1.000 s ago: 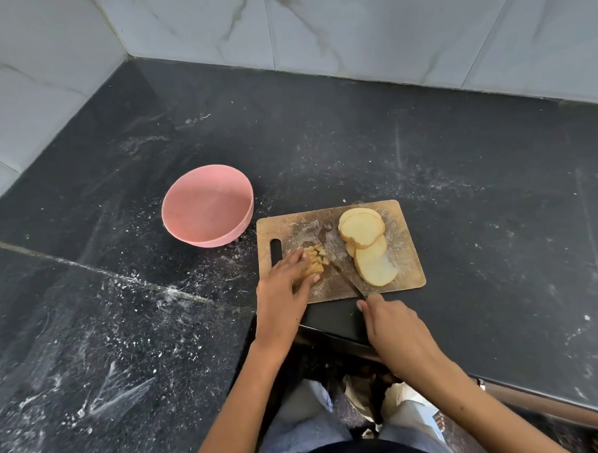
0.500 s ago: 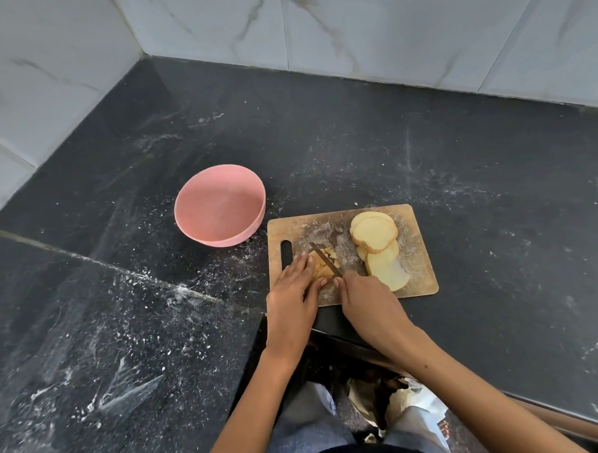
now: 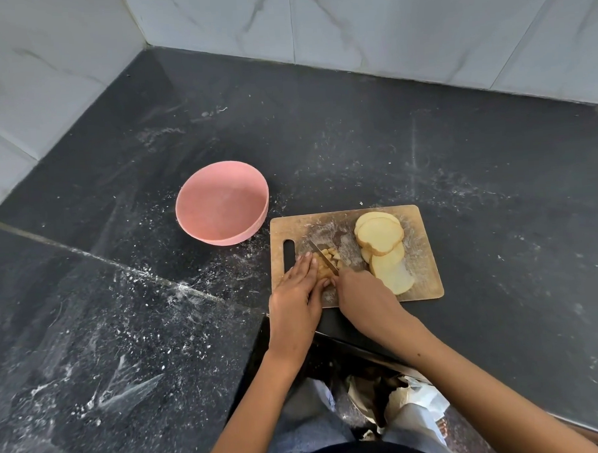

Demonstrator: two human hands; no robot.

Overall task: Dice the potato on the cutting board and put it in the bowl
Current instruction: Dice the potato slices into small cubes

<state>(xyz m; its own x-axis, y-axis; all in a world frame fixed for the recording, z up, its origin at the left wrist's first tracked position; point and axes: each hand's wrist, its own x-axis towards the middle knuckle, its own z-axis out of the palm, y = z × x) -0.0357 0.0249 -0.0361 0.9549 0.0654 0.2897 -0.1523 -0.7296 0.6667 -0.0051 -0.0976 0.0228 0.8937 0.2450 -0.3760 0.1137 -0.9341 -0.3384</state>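
Observation:
A wooden cutting board (image 3: 423, 282) lies near the counter's front edge. Several round potato slices (image 3: 380, 236) are stacked on its right half. A small heap of diced potato (image 3: 331, 257) sits on the left half. My left hand (image 3: 300, 288) rests flat beside the dice, its straight fingers steadying the piece being cut. My right hand (image 3: 362, 292) grips the handle of a knife (image 3: 321, 254), whose blade points up-left across the dice. A pink bowl (image 3: 221, 204) stands on the counter left of the board, with nothing in it.
The dark stone counter (image 3: 424, 145) is dusted with white specks and meets white marble wall tiles (image 3: 385, 27) at the back and left. The counter's front edge runs just below the board, with crumpled bags on the floor (image 3: 401, 400) beneath.
My right hand has slid forward onto the board, bringing the knife blade over the dice beside my left fingers. The camera view has shifted, so board and bowl appear further right.

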